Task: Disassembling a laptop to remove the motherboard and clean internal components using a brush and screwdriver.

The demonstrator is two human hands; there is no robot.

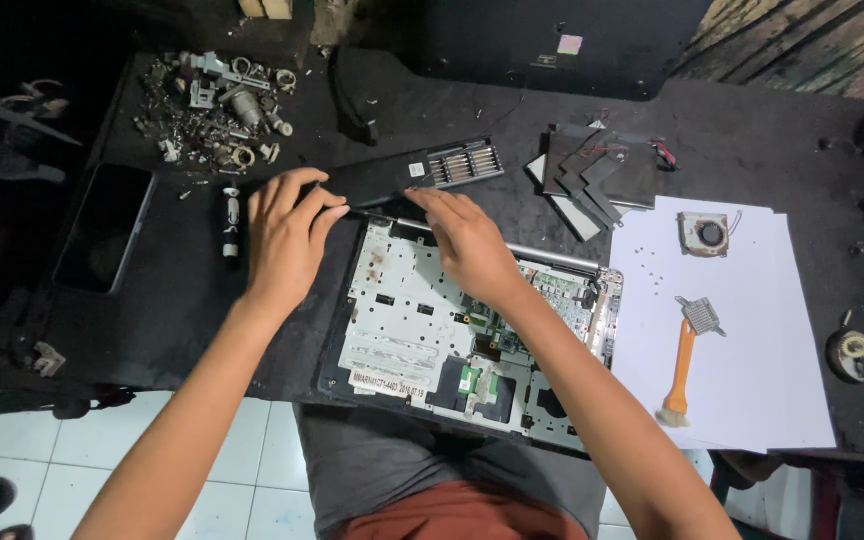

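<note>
While opened laptop point(422, 320) flat, both hands point(287, 235) at its far edge.

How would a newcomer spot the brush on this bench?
Find the white paper sheet on the bench's right side, beside the opened laptop. The brush lies near its middle, below the small fan. It alone has an orange handle, ending in pale bristles.

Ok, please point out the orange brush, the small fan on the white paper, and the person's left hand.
orange brush point(681, 372), head view, middle of its orange handle.
small fan point(704, 234), head view, on its round hub.
left hand point(287, 235), head view, back of the hand.
</note>
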